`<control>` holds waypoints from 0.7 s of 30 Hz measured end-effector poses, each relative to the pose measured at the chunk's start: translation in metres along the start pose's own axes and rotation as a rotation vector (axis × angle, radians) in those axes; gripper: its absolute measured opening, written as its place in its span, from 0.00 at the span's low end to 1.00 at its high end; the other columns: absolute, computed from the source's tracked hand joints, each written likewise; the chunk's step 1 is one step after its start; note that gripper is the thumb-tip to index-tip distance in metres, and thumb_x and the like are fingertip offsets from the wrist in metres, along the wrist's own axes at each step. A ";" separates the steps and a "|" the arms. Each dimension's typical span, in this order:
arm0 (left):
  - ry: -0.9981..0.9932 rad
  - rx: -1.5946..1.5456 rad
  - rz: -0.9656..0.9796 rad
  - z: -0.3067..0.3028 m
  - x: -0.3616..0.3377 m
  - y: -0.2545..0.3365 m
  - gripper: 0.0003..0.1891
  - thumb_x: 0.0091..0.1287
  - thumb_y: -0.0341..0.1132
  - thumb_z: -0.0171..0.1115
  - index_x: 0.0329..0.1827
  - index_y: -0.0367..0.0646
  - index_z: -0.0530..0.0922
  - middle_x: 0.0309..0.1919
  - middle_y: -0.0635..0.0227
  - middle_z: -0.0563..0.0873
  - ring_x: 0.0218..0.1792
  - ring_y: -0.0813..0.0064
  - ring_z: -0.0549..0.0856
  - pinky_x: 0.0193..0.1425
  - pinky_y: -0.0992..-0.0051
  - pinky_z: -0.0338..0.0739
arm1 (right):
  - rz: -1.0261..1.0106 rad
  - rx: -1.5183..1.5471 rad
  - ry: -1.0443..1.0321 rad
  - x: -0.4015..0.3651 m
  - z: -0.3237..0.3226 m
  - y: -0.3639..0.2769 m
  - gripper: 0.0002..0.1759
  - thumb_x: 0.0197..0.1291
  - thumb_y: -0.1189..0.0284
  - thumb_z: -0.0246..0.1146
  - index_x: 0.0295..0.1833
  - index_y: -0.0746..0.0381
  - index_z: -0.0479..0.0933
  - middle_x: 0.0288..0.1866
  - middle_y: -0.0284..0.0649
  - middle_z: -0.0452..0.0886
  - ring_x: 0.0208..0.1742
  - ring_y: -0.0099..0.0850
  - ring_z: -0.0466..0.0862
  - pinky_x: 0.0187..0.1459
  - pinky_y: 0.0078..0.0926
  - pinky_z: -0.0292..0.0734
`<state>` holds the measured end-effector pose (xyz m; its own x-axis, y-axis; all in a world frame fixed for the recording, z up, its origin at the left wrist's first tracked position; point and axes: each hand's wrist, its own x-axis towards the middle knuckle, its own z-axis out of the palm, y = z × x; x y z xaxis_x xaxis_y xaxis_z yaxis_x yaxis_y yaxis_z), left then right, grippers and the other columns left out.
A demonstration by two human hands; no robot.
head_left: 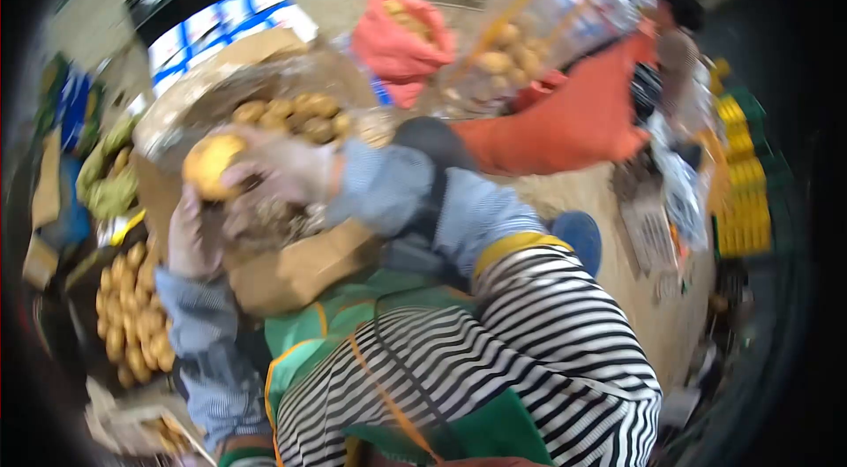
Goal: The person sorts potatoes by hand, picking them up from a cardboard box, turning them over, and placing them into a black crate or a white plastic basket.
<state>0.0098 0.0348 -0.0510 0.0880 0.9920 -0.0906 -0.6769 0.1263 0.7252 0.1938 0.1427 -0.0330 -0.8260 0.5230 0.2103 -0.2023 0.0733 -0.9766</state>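
Observation:
My right hand (287, 162), which seems to wear a thin pale glove, is closed on a large yellow potato (212, 167) above an open cardboard box. My left hand (196, 236) is just below the potato, palm turned towards it and fingers stretched upwards. Its fingertips come close to the potato's underside; blur hides whether they touch. Beyond my right hand, several smaller potatoes (300, 114) lie in the box, whose near flap (304, 268) folds towards my lap. Under my right hand is a blurred, crumpled brown patch.
Many potatoes (132, 317) are heaped at the left. A pink sack (406, 48) of potatoes stands ahead, near a clear plastic bag (520, 43) with more. A large orange-red sack (565, 127) lies to the right. Yellow crates (741, 184) stand at far right.

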 end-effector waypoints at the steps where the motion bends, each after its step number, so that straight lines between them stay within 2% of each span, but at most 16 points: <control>1: 0.001 0.134 0.078 -0.004 -0.002 -0.005 0.28 0.77 0.47 0.51 0.72 0.36 0.65 0.64 0.59 0.77 0.62 0.66 0.78 0.62 0.65 0.76 | 0.344 0.645 -0.004 0.001 -0.001 -0.023 0.40 0.56 0.70 0.74 0.72 0.55 0.62 0.63 0.42 0.71 0.62 0.33 0.75 0.54 0.29 0.79; 2: 0.021 0.283 0.159 -0.006 -0.003 -0.007 0.29 0.77 0.48 0.50 0.72 0.34 0.64 0.64 0.59 0.77 0.64 0.65 0.78 0.68 0.63 0.72 | 0.353 0.530 -0.087 0.003 -0.006 -0.021 0.43 0.58 0.70 0.73 0.75 0.54 0.58 0.62 0.40 0.73 0.60 0.30 0.76 0.53 0.26 0.79; 3: 0.091 0.237 0.242 0.003 -0.005 -0.006 0.27 0.74 0.43 0.57 0.69 0.32 0.68 0.62 0.60 0.79 0.62 0.68 0.79 0.67 0.69 0.73 | 0.288 0.252 -0.138 0.007 -0.006 -0.036 0.46 0.59 0.71 0.71 0.78 0.54 0.54 0.63 0.39 0.73 0.58 0.28 0.77 0.53 0.25 0.79; 4: 0.105 0.266 0.246 0.011 -0.011 0.002 0.29 0.71 0.41 0.61 0.70 0.33 0.68 0.60 0.61 0.80 0.62 0.68 0.78 0.67 0.69 0.72 | 0.225 0.009 -0.208 0.013 -0.009 -0.028 0.48 0.58 0.72 0.71 0.80 0.55 0.52 0.65 0.40 0.72 0.59 0.25 0.76 0.54 0.26 0.78; 5: 0.126 0.323 0.270 0.012 -0.017 0.008 0.30 0.69 0.39 0.63 0.70 0.34 0.67 0.60 0.61 0.80 0.62 0.69 0.78 0.68 0.69 0.71 | 0.555 -0.022 -0.213 0.014 -0.001 -0.066 0.49 0.56 0.71 0.72 0.79 0.59 0.52 0.67 0.41 0.71 0.63 0.27 0.74 0.58 0.28 0.76; 7: 0.151 0.404 0.311 0.016 -0.025 0.015 0.33 0.64 0.34 0.67 0.71 0.35 0.67 0.62 0.61 0.78 0.63 0.70 0.76 0.69 0.71 0.70 | 0.277 0.069 -0.180 0.013 0.003 -0.031 0.48 0.55 0.69 0.72 0.77 0.63 0.55 0.68 0.42 0.71 0.67 0.29 0.73 0.62 0.28 0.73; 8: 0.146 0.421 0.333 0.023 -0.028 0.018 0.35 0.61 0.32 0.69 0.72 0.36 0.66 0.64 0.61 0.76 0.64 0.71 0.76 0.69 0.72 0.69 | 0.276 0.094 -0.237 0.014 0.007 -0.029 0.48 0.55 0.69 0.72 0.77 0.63 0.55 0.68 0.42 0.71 0.67 0.29 0.73 0.62 0.28 0.73; 10: 0.165 0.533 0.341 0.027 -0.032 0.018 0.39 0.57 0.29 0.71 0.73 0.35 0.65 0.67 0.61 0.73 0.66 0.72 0.74 0.71 0.72 0.68 | 0.260 0.106 -0.092 0.015 0.013 -0.030 0.42 0.55 0.73 0.71 0.74 0.63 0.61 0.65 0.40 0.73 0.66 0.29 0.73 0.65 0.28 0.71; 11: 0.163 0.477 0.323 0.033 -0.033 0.018 0.42 0.56 0.35 0.72 0.73 0.33 0.63 0.70 0.59 0.70 0.70 0.68 0.69 0.75 0.68 0.60 | 0.268 0.113 -0.113 0.015 0.018 -0.034 0.42 0.55 0.73 0.71 0.74 0.63 0.61 0.65 0.40 0.73 0.66 0.29 0.73 0.65 0.28 0.71; 12: 0.188 0.473 0.320 0.033 -0.031 0.021 0.42 0.56 0.35 0.72 0.73 0.33 0.63 0.70 0.59 0.70 0.70 0.68 0.69 0.75 0.68 0.60 | 0.252 0.106 -0.075 0.019 0.020 -0.038 0.40 0.55 0.73 0.71 0.73 0.65 0.63 0.66 0.41 0.73 0.66 0.30 0.73 0.66 0.29 0.70; 14: 0.192 0.359 0.271 0.029 -0.029 0.026 0.39 0.56 0.24 0.66 0.74 0.37 0.63 0.68 0.63 0.72 0.66 0.74 0.73 0.68 0.73 0.71 | 0.245 0.085 -0.034 0.020 0.021 -0.031 0.38 0.55 0.74 0.71 0.71 0.67 0.65 0.67 0.43 0.73 0.66 0.31 0.74 0.66 0.29 0.69; 16: 0.161 0.391 0.261 0.028 -0.025 0.030 0.38 0.57 0.23 0.64 0.74 0.39 0.64 0.67 0.65 0.73 0.65 0.74 0.74 0.64 0.74 0.74 | -0.141 -0.415 -0.002 0.021 0.019 -0.017 0.35 0.58 0.70 0.71 0.69 0.68 0.67 0.64 0.45 0.76 0.63 0.33 0.77 0.65 0.30 0.71; 17: 0.153 0.348 0.235 0.027 -0.021 0.026 0.38 0.56 0.22 0.64 0.74 0.40 0.64 0.67 0.65 0.73 0.64 0.74 0.74 0.63 0.75 0.74 | -0.138 -0.416 0.000 0.022 0.018 -0.016 0.35 0.58 0.70 0.71 0.69 0.68 0.67 0.64 0.45 0.76 0.63 0.33 0.77 0.65 0.30 0.71; 19: 0.137 0.295 0.205 0.018 -0.015 0.019 0.38 0.56 0.22 0.64 0.73 0.40 0.65 0.66 0.66 0.73 0.64 0.75 0.74 0.62 0.75 0.74 | -0.291 -0.674 0.035 0.024 0.017 -0.013 0.29 0.61 0.71 0.68 0.66 0.69 0.69 0.61 0.48 0.79 0.60 0.35 0.80 0.62 0.31 0.73; 20: 0.154 0.302 0.217 0.013 -0.012 0.016 0.39 0.54 0.21 0.65 0.73 0.41 0.65 0.66 0.66 0.73 0.64 0.75 0.74 0.64 0.75 0.73 | -0.284 -0.682 0.035 0.026 0.016 -0.013 0.29 0.61 0.71 0.68 0.66 0.69 0.69 0.61 0.48 0.79 0.60 0.35 0.80 0.62 0.31 0.73; 21: 0.173 0.307 0.232 0.010 -0.009 0.014 0.40 0.53 0.20 0.66 0.73 0.41 0.65 0.66 0.66 0.73 0.65 0.75 0.73 0.66 0.75 0.72 | -0.160 -0.574 0.051 0.028 0.015 -0.012 0.27 0.63 0.72 0.66 0.66 0.68 0.70 0.60 0.47 0.80 0.59 0.35 0.81 0.60 0.32 0.75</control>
<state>0.0068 0.0271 -0.0337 -0.1827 0.9832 0.0046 -0.4128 -0.0810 0.9072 0.1647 0.1439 -0.0148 -0.7798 0.5065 0.3680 0.0061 0.5939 -0.8045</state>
